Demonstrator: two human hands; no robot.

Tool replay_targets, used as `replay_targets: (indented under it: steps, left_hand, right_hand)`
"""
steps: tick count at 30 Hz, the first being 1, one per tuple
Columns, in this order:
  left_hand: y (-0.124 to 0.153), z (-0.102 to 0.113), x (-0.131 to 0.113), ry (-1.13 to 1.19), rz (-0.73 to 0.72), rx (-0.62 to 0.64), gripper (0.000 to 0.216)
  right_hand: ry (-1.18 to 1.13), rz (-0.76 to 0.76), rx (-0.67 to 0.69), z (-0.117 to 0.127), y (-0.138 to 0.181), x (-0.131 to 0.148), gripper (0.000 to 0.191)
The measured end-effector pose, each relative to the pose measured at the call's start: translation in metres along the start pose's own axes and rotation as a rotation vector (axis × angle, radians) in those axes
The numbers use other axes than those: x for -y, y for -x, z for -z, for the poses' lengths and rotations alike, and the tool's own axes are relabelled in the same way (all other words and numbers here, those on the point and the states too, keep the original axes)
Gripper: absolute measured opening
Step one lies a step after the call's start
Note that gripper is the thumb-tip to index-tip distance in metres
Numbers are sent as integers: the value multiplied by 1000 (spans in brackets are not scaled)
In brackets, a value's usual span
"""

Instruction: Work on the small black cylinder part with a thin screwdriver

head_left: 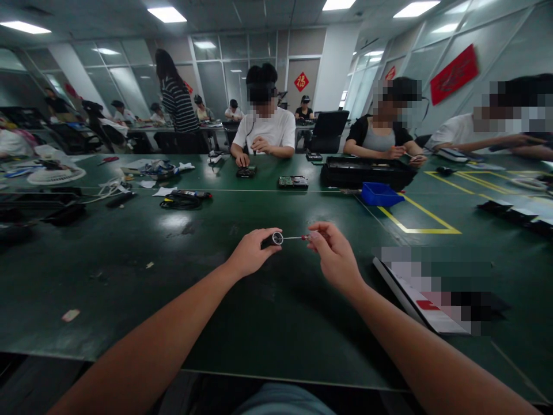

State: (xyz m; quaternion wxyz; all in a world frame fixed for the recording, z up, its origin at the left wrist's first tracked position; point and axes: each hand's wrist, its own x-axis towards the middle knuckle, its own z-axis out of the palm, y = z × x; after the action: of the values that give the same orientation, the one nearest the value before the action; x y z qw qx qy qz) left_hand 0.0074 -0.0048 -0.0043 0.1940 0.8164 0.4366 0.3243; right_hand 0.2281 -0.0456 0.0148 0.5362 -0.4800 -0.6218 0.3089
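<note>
L hand point(250, 252) curled round a blk cylinder point(273, 239), R hand point(336, 253) pinching a thin screwdriver point(304, 237), tip at cylinder's end. Green table point(242, 323) below; co-worker point(270, 129) sits opp.

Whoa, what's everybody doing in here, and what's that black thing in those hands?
The person's left hand holds a black cylinder with a silvery round rim. The right hand holds a slim screwdriver-like tool with a silver metal shaft and red collar, its tip at the cylinder's round end; whether it goes inside is too small to tell. Across the dark green table, someone in a white T-shirt handles a small dark boxy device.
</note>
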Motion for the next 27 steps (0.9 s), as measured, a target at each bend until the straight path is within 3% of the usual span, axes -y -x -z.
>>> replay_targets:
  steps: [7,15,21,27]
  left_hand:
    - [1,-1,-3,-7,3,28,40]
    - [0,3,-2,29,-94,21,40]
    - [-1,4,0,-9,-84,27,40]
    - [0,2,-1,-35,-79,47,41]
  right_hand:
    - [-154,-4,-33,-3,-4,-2,29]
    - [-390,-165,-122,-8,-7,-9,36]
    - [-576,-340,-19,-7,-9,-4,34]
    - [-510,-240,-181,-7,-8,-10,29]
